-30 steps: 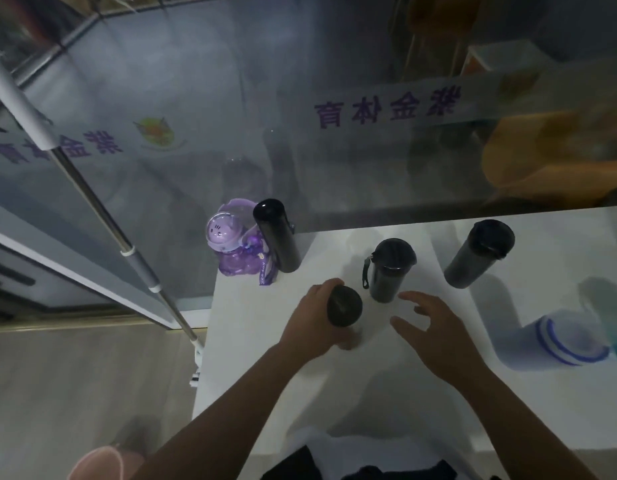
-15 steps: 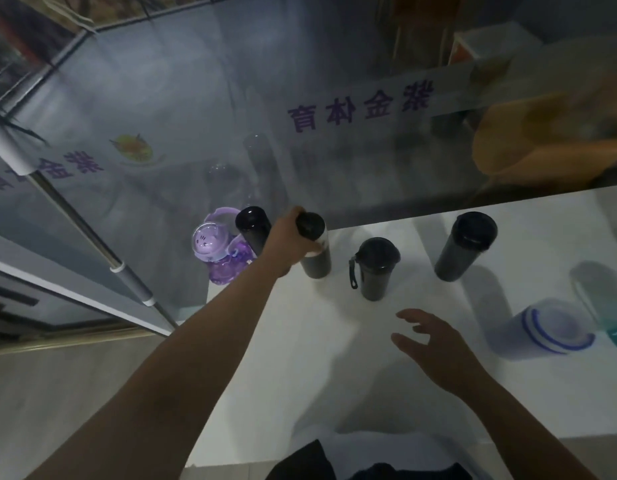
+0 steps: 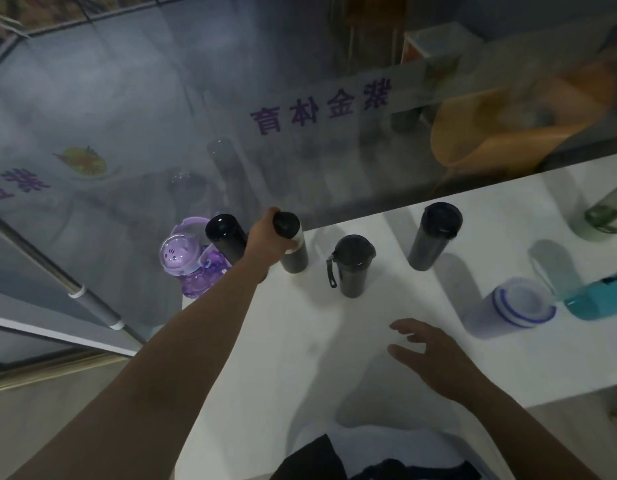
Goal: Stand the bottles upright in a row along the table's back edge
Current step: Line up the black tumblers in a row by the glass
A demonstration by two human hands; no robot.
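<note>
My left hand (image 3: pixel 265 239) grips the top of a dark bottle with a pale band (image 3: pixel 295 252), which stands upright near the white table's (image 3: pixel 265 341) back edge. To its left stand a black flask (image 3: pixel 225 239) and a purple bottle (image 3: pixel 187 265). On its right stand a dark cup with a strap (image 3: pixel 353 266) and a dark tumbler (image 3: pixel 435 235). My right hand (image 3: pixel 435 358) hovers open over the table's front middle, holding nothing. A white bottle with blue rings (image 3: pixel 507 311), a teal bottle (image 3: pixel 601 299) and a green bottle (image 3: pixel 608 211) lie on their sides at the right.
A glass wall (image 3: pixel 300 133) with purple lettering runs right behind the table's back edge. A metal pole (image 3: pixel 75 289) slants down at the left, beyond the table. Dark cloth (image 3: pixel 334 462) lies at the table's front edge.
My left hand carried the banded bottle from the table's middle to the back edge beside the black flask, and it now stands there. My right hand stayed low over the front.
</note>
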